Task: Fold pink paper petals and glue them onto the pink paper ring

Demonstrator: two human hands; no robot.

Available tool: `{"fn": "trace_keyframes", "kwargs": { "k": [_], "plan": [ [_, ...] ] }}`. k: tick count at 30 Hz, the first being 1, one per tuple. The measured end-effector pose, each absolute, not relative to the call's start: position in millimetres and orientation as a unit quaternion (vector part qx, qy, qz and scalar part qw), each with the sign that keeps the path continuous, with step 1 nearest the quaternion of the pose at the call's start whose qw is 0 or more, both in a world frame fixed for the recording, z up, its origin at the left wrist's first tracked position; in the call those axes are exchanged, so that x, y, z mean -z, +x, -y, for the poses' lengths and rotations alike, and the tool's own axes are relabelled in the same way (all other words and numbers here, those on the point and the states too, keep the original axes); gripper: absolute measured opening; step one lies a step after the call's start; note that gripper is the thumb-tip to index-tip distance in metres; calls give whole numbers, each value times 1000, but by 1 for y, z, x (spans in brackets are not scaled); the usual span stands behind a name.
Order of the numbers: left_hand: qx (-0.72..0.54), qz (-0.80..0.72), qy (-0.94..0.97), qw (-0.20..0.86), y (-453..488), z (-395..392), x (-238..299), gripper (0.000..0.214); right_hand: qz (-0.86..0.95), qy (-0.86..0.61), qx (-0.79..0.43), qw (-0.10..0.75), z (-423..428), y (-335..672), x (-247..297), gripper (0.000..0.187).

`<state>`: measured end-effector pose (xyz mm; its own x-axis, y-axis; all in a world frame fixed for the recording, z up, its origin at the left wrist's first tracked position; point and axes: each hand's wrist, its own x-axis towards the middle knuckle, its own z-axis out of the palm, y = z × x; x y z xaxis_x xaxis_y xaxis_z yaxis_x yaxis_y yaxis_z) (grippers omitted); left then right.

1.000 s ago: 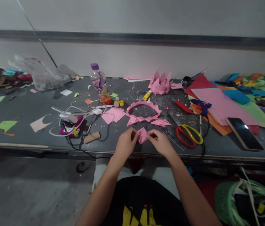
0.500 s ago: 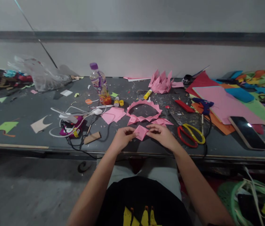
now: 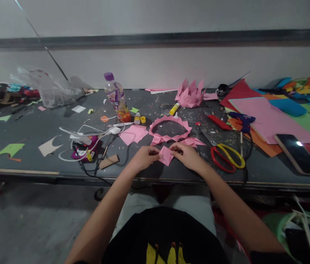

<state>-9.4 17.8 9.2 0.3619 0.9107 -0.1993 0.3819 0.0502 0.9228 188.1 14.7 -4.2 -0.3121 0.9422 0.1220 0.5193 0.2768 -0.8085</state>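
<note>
A small folded pink paper square (image 3: 166, 157), turned with one corner toward me, is held near the table's front edge. My left hand (image 3: 147, 158) pinches its left corner between thumb and fingers. On the opposite side my right hand (image 3: 187, 155) grips the paper's right edge, its fingers curled. Just beyond my hands lies a ring of folded pink paper points (image 3: 155, 126). Loose folded pink pieces (image 3: 192, 141) rest at the ring's near side. A stack of pink paper squares (image 3: 134, 134) lies left of the ring.
Scissors (image 3: 228, 156) with red and yellow handles, a phone (image 3: 299, 154) and a glue gun (image 3: 244, 120) are to the right. A pink paper flower (image 3: 190, 94) stands at the back. Left are a bottle (image 3: 117, 99), white cables (image 3: 69, 159) and a cardboard piece (image 3: 109, 161).
My right hand has shifted slightly left and up, its fingers now closer over the paper's upper right edge. The view has turned a little; the other things lie as before.
</note>
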Motion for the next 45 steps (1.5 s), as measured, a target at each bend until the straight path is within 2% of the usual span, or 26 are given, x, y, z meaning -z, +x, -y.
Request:
{"fn": "trace_keyframes", "kwargs": {
  "k": [5,13,19,25,32,39,41,45],
  "plan": [
    [-226,-507,736,387,-12,-19,-10,8,780,-473,-286,294,-17,191,10,21],
    [-205,-462,807,305,-16,-19,-8,7,798,-470,-252,279,-15,192,9,8],
    [-140,-415,882,171,-16,-13,-12,13,854,-408,-136,292,-17,195,21,15],
    [-35,-395,917,44,-13,2,-20,18,905,-344,-6,248,-11,203,23,23],
    [7,-405,914,9,-12,22,-22,23,930,-327,90,143,5,202,16,24],
    [-36,-423,905,-6,-9,29,-12,23,905,-405,58,118,31,194,10,33],
    [-65,-397,915,16,-9,28,-9,30,898,-421,35,123,34,192,10,36],
    [-91,-320,941,64,-16,28,4,58,890,-429,1,154,41,195,18,40]
  ]
}}
